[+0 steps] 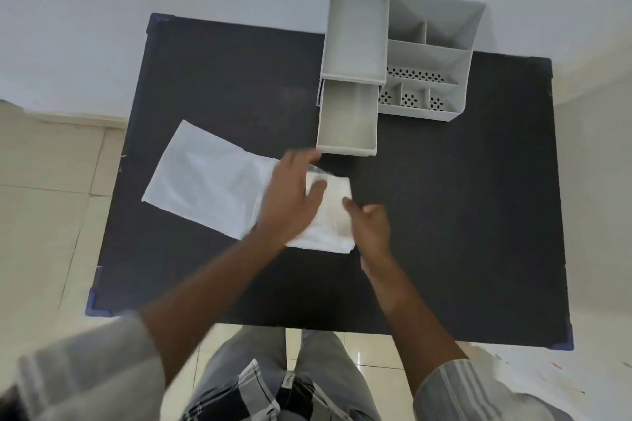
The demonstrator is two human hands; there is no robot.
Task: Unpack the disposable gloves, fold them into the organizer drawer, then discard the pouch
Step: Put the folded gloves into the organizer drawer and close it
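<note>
A folded bundle of thin white disposable gloves (330,215) lies at the middle of the black table (461,215). My left hand (290,198) presses flat on the bundle's left part, fingers spread. My right hand (371,224) pinches the bundle's right edge. A flat white pouch (205,178) lies to the left, partly under my left hand. The grey organizer (410,55) stands at the back of the table. Its drawer (347,120) is pulled out toward me, and nothing shows inside it.
The organizer has several open compartments, some with perforated floors. The table stands against a pale wall, with tiled floor on both sides. My legs are at the near edge.
</note>
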